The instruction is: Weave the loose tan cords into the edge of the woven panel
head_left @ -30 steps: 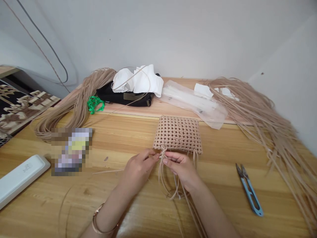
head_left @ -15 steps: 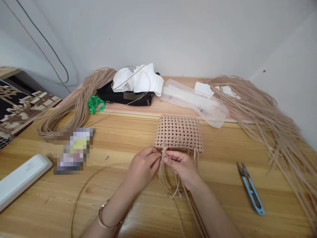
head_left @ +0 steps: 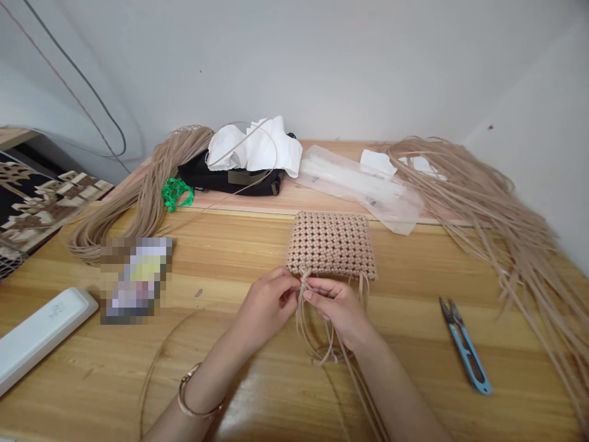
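While between left fingertips [head_left: 297, 285] and right fingertips [head_left: 309, 296], braid [head_left: 304, 279] at panel edge [head_left: 332, 267]

Faint glare on tabletop [head_left: 251, 402]

Single head-worn view, facing forward, down across tabletop [head_left: 239, 245].

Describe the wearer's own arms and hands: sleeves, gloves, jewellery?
Left hand and right hand are both ungloved. Forearms are bare, with no sleeves in view. A slim, shiny, copper-toned bracelet circles the left forearm near the wrist; none shows on the right.
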The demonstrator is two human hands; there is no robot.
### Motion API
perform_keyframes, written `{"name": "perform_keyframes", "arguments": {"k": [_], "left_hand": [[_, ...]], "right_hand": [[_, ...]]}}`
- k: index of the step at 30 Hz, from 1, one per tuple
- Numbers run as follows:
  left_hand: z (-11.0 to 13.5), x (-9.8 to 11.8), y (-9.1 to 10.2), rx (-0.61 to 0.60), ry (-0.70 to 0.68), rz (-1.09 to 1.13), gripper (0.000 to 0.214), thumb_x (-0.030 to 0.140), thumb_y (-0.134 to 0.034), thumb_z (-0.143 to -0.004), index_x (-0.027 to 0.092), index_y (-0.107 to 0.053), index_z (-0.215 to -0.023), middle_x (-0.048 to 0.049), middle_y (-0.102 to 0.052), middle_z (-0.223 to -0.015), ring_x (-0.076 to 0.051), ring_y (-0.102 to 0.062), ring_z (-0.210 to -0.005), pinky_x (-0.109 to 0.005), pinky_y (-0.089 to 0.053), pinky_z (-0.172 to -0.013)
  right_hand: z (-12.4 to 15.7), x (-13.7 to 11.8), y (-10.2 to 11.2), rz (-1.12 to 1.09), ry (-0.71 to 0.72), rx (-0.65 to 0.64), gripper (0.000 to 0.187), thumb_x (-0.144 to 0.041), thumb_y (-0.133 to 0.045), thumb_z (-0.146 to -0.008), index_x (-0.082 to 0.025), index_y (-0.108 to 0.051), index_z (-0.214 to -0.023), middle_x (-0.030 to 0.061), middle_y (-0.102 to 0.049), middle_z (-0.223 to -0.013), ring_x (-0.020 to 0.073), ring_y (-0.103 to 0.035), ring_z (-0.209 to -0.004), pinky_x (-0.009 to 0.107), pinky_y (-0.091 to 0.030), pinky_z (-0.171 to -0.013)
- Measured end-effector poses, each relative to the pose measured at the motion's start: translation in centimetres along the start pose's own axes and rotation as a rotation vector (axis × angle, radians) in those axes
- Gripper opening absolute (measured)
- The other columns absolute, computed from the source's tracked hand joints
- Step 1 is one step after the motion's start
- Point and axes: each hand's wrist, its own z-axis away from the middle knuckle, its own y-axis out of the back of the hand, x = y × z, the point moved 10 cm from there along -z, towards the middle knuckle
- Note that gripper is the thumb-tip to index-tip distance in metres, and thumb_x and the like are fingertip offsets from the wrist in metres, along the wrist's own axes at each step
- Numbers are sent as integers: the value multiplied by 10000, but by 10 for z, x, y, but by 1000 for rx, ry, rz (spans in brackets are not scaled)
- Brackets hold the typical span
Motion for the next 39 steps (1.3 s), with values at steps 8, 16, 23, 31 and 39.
{"name": "perform_keyframes", "arguments": {"k": [8,16,23,31,39], "left_hand": [[1,-8,-5,-37,105,144,194,90,-426,-709,150,-606,-751,-26,-556,-742,-112,-507,-668,-214,-395,-601],[2,-29,-13,0,401,340,173,174,-450,-703,134,-614,-664,-26,-593,-660,-133,-514,-638,-243,-389,-609],[4,-42,-25,62,509,565,191,296,-573,-652,111,-590,-611,-25,-575,-591,-114,-480,-558,-224,-372,-544],[8,-50,-32,132,564,711,194,305,-580,-645,118,-584,-593,4,-560,-546,-96,-471,-526,-210,-359,-537],[10,-48,-39,91,612,866,243,327,-611,-630,118,-557,-517,14,-543,-509,-51,-383,-441,-184,-287,-460]], "right_hand": [[-1,1,-1,-8,2,-9,322,-257,-736,-538,-156,-684,-839,-42,-567,-522,8,-278,-364,178,-188,-360],[-3,0,2,14,49,5,284,-238,-725,-535,-171,-690,-809,-21,-610,-590,40,-388,-430,175,-264,-373],[-4,-1,2,98,70,12,301,-246,-697,-566,-165,-679,-855,5,-645,-676,73,-474,-497,183,-319,-394],[2,-8,-4,164,70,-32,306,-225,-635,-630,-160,-642,-929,12,-636,-718,41,-409,-426,183,-295,-382],[3,-11,-3,242,84,-60,284,-243,-568,-699,-147,-604,-964,1,-619,-665,41,-377,-399,201,-298,-395]]}}
